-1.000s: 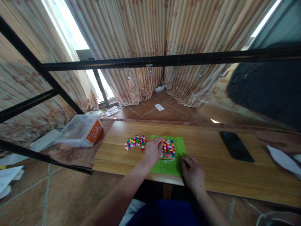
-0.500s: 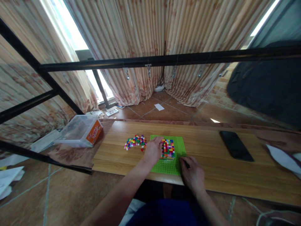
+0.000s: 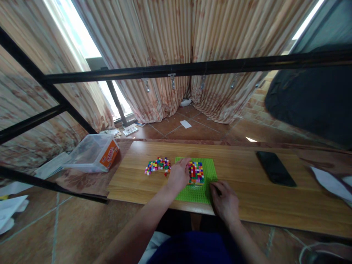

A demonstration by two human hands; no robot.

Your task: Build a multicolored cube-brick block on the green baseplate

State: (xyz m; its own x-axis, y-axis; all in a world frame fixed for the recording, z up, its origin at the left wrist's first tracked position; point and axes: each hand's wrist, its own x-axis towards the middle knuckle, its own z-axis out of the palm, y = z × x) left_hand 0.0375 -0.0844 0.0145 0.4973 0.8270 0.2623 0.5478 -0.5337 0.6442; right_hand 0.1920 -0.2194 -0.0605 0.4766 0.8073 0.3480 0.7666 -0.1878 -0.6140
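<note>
A green baseplate (image 3: 209, 170) lies on the wooden board (image 3: 247, 190), carrying a block of small multicoloured bricks (image 3: 197, 172). My left hand (image 3: 179, 176) rests on the plate's left part with fingers curled against the left side of that block; whether it holds a brick is hidden. A loose pile of coloured bricks (image 3: 157, 165) lies just left of the plate. My right hand (image 3: 225, 201) sits at the plate's near right corner, fingers bent and pressing on its edge.
A black phone (image 3: 275, 168) lies on the board to the right, and white paper (image 3: 331, 183) at the far right. A clear plastic box with an orange label (image 3: 93, 152) stands left of the board. Black metal bars (image 3: 192, 68) cross in front of curtains.
Nothing has visibly changed apart from a slight shift of the view; both hands stay at the baseplate.
</note>
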